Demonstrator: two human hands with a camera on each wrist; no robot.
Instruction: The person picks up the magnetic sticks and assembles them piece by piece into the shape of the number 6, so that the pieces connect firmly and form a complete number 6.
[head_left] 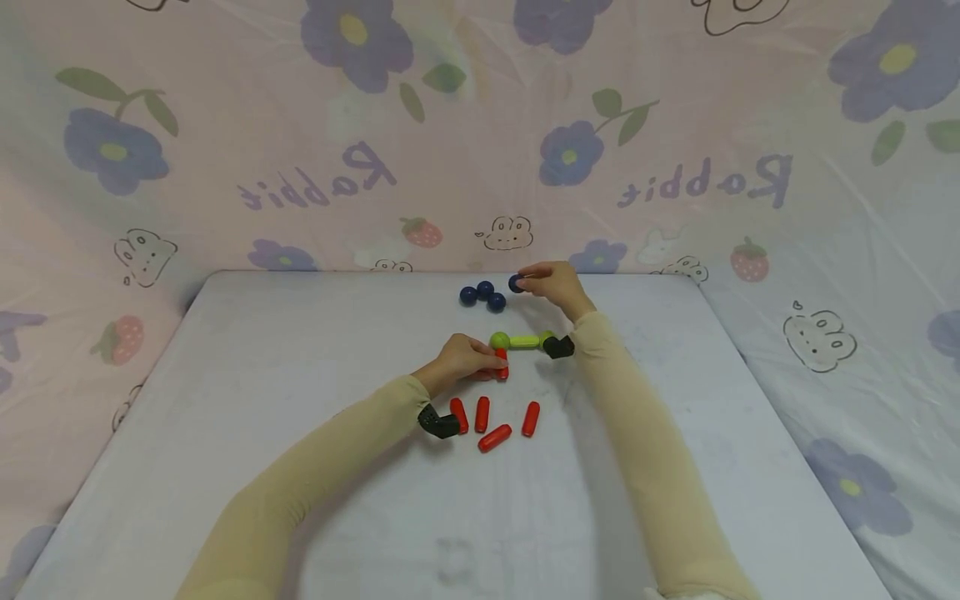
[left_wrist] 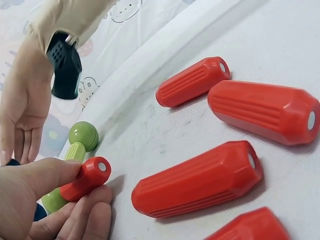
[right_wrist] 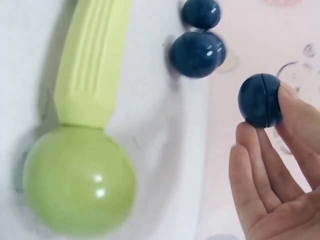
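My left hand (head_left: 467, 358) pinches a red rod (left_wrist: 89, 176) between thumb and fingers, its far end right at a green ball (head_left: 499, 340). That ball sits on one end of a light green rod (head_left: 524, 342), with a second green ball (right_wrist: 80, 181) on the other end. Farther back, my right hand (head_left: 557, 285) holds a dark blue ball (right_wrist: 260, 101) by thumb and fingertips. Left of it, several more dark blue balls (head_left: 485, 289) lie bunched together near the table's far edge.
Several loose red rods (left_wrist: 197, 180) with pale round ends lie on the white table (head_left: 360, 517) nearer to me than my left hand. A patterned cloth (head_left: 465, 150) with flowers and rabbits hangs behind the table. Dark wrist devices (head_left: 438, 422) sit on both sleeves.
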